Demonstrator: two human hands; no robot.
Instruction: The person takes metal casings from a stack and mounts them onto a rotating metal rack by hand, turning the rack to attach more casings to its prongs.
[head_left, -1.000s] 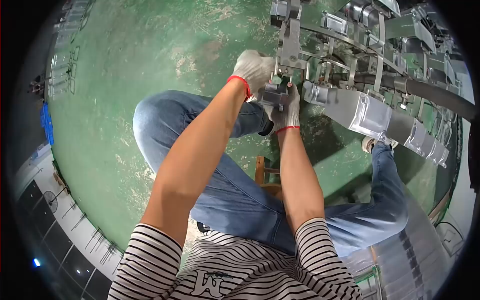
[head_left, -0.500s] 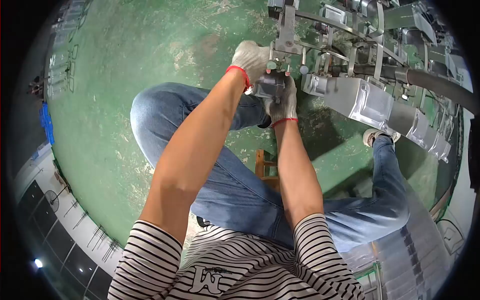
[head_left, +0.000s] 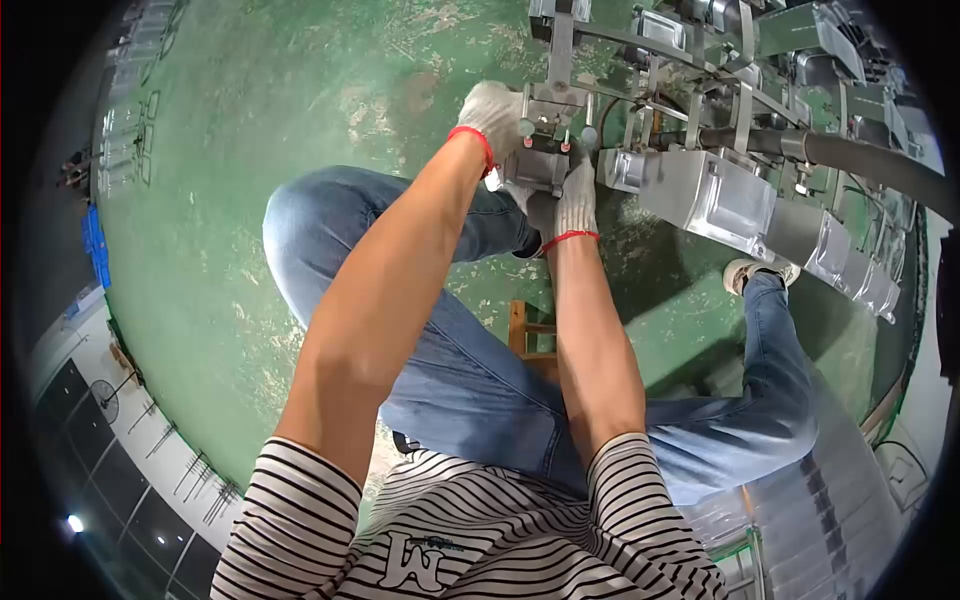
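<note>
A grey, box-like metal part (head_left: 541, 168) is between my gloved hands, directly below a metal bracket (head_left: 553, 104) with small rods and red-tipped ends. My left hand (head_left: 492, 112), in a white knit glove with a red cuff, closes around the part's left and upper side, near the bracket; its fingertips are hidden. On the right, my right hand (head_left: 576, 199) wears a matching glove and grips the side and lower edge of the part. Whether the part touches the bracket I cannot tell.
Right of my hands hangs a frame with several box-shaped metal parts (head_left: 735, 200) and a thick dark tube (head_left: 870, 165). A wooden stool (head_left: 519, 328) stands below my forearms on the worn green floor (head_left: 250, 110). A fan (head_left: 103, 396) is at lower left.
The bracket and hanging frame have shifted slightly left. The part in my hands has moved a little up toward the bracket, and my right hand's grip has changed slightly.
</note>
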